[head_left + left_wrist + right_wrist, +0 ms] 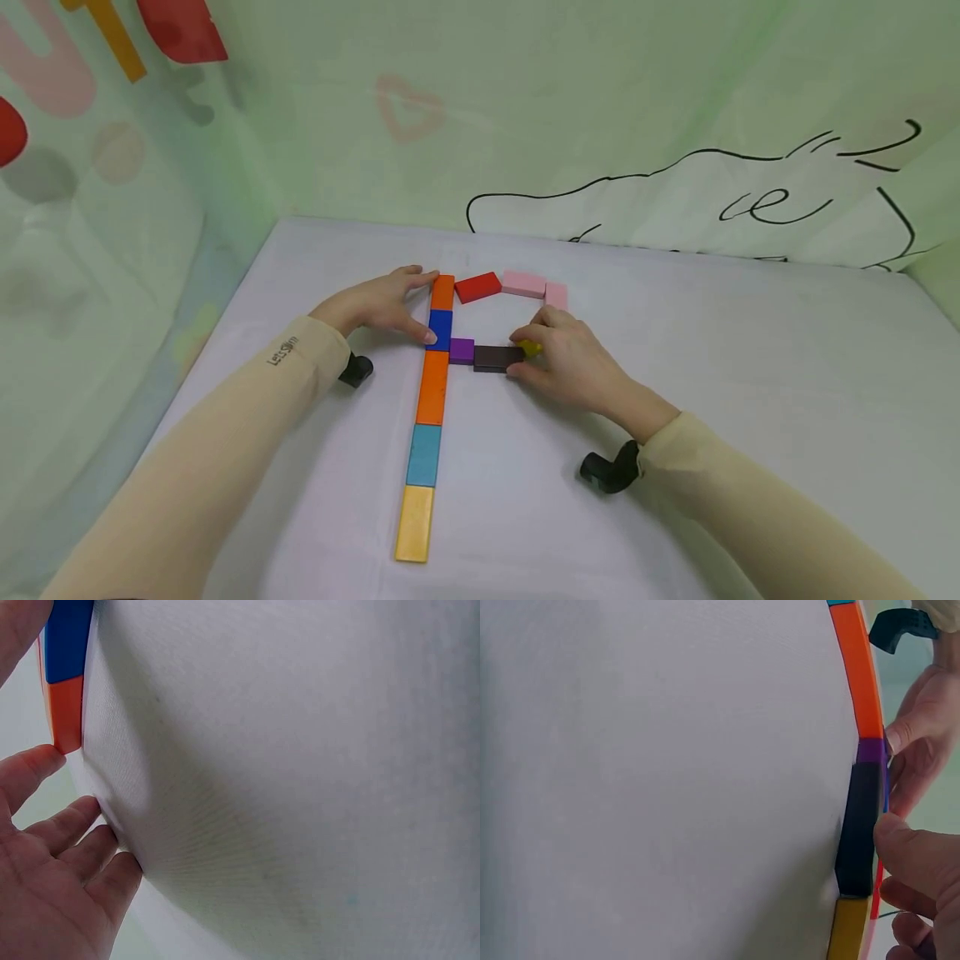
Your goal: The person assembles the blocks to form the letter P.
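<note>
A column of flat blocks lies on the table: an orange block on top, a blue block, a longer orange block, a light blue block and a yellow-orange block. My left hand touches the top orange block with a fingertip, its thumb at the blue block. A purple block and a black block run rightward from the column. My right hand pinches the black block near its right end. Partly hidden beneath that hand is a yellow block.
A red block and two pink blocks, one a longer pink block, the other a shorter pink block, curve from the column's top toward my right hand. A white cloth covers the table. A light green curtain stands behind it.
</note>
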Tool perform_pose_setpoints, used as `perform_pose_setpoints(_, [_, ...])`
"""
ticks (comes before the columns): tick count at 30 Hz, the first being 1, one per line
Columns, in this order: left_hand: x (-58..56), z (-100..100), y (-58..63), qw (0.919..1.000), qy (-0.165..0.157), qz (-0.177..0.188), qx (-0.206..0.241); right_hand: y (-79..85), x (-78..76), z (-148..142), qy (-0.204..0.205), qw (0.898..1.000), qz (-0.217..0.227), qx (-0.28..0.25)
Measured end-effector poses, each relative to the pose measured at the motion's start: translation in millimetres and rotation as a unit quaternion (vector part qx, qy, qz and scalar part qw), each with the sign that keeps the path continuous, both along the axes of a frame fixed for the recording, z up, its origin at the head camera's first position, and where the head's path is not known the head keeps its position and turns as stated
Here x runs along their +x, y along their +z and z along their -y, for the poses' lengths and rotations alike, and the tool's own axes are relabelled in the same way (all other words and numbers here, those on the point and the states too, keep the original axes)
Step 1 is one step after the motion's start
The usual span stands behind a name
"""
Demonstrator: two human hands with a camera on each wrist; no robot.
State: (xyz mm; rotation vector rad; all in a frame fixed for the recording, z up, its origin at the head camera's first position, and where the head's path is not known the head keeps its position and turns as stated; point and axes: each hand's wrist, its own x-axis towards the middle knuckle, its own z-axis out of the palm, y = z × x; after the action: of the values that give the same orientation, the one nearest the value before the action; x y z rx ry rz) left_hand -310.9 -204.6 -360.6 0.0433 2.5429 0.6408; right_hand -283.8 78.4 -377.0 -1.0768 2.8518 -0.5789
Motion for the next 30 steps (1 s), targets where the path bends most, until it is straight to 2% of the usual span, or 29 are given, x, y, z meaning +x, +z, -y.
perform_pose_setpoints(5, [0.4, -0.6, -0.5, 1.0000, -0.001, -0.001, 0.000, 4.5, -5.7, -12.3, -0.010, 1.000, 0.016, 0.002])
perform_pose_setpoints(11, [2.5, -1.5, -0.1, 1.0000, 0.002, 0.003, 0.000, 8.2, -19.9, -19.6, -0.022, 0.998, 0.052, 0.034])
perform_pose_setpoints(21, [3.2, -0.7, 0.2, 1.0000, -0.001, -0.001, -0.001, 10.0, -31.3, -21.0, -0.002, 0.999, 0.040, 0.036])
perform_pose_setpoints(30, [2.6, -1.2, 2.3, 1.0000, -0.003, -0.003, -0.005, 13.2, -33.7, -24.4, 0.008, 0.998, 0.057, 0.040])
